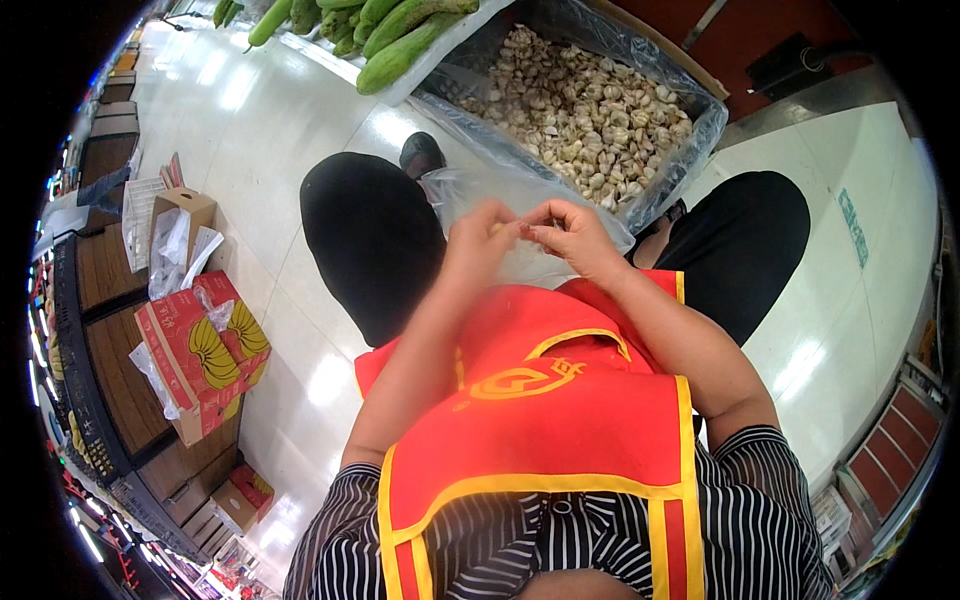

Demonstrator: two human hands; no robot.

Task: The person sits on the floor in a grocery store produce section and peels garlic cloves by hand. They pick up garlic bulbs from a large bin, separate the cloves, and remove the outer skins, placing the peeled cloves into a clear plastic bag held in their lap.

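My left hand (480, 241), slightly blurred, meets my right hand (576, 234) at the fingertips above my lap. Between the pinched fingers is a small pale piece, which looks like garlic (498, 227); most of it is hidden. A translucent plastic bag (469, 187) hangs open between my knees, directly below both hands. Just beyond the bag stands a box lined with clear plastic (701, 139). Many loose garlic bulbs (592, 112) fill the bottom of it.
Green gourds (412, 45) lie in a white foam tray (457, 45) left of the garlic box. A red carton (176, 352) and an open brown carton (187, 206) stand at the left by wooden display stands (112, 277). Pale glossy tiles (292, 300) cover the floor.
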